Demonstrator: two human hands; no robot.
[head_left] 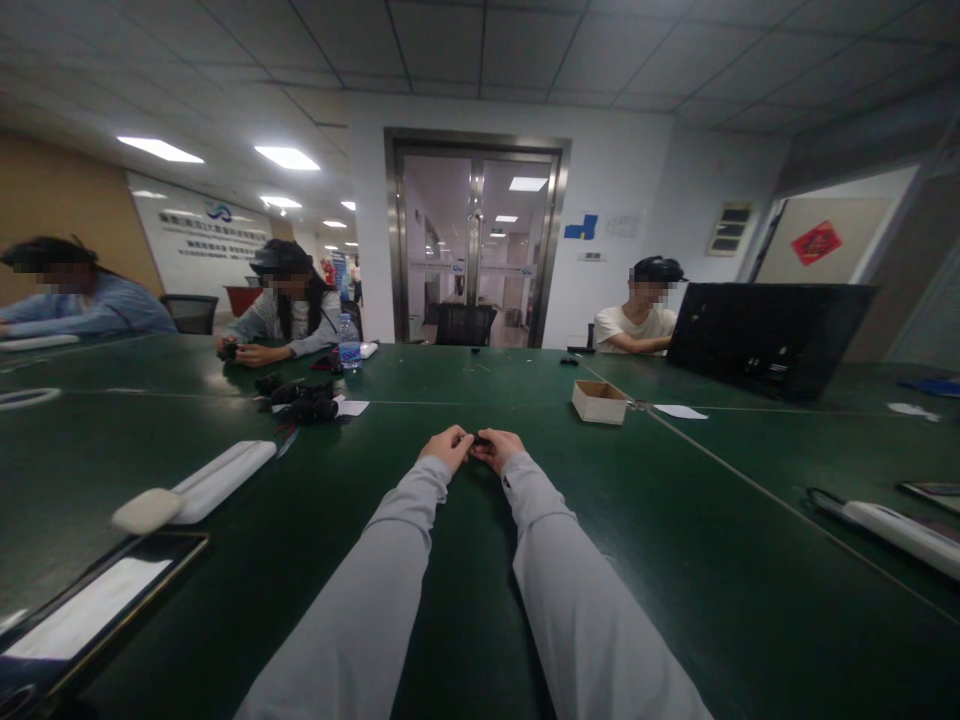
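Note:
Both my hands meet over the green table [450, 390], arms stretched forward in grey sleeves. Between my fingertips is a small black object [478, 440], too small and too covered to tell its kind. My left hand [447, 447] pinches it from the left side, fingers closed. From the other side my right hand [500, 450] grips it, with fingers curled around its right end. To the right and farther off stands an open white box [598, 404] with a brown inside. A cluster of black parts [300, 400] lies to the left, beside white paper.
A phone [97, 610], a white rounded case [146, 511] and a long white device [225, 480] lie at left. A water bottle [349, 342] stands farther back. A black monitor [769, 338] is at right. Several people sit around the table.

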